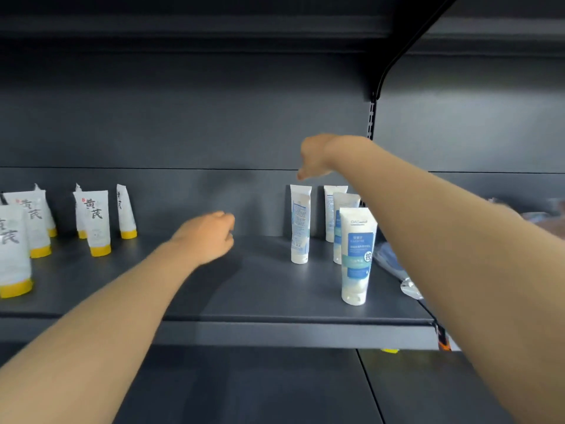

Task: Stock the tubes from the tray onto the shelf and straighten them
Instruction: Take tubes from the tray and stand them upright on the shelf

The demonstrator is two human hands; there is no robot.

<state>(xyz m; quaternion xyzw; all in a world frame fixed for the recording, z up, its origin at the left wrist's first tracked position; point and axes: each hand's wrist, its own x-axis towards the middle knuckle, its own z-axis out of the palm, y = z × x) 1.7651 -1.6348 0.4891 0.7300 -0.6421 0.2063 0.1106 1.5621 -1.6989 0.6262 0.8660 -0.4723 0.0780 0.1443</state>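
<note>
Four white tubes with blue labels [357, 255] are shown standing cap-down on the dark grey metal shelf [260, 301]; the rear two are partly covered by the front one. Just above the leftmost tube [300, 223] the right hand [315, 157] is bent down at the wrist. Its fingers [302, 174] are blurred, so their state cannot be told. The left hand [208, 237] is curled, with nothing seen inside. Left of its fingers, white yellow-capped tubes [94, 221] are cut off by the frame edge. Some clear plastic [409, 286] is half hidden behind the right forearm.
</note>
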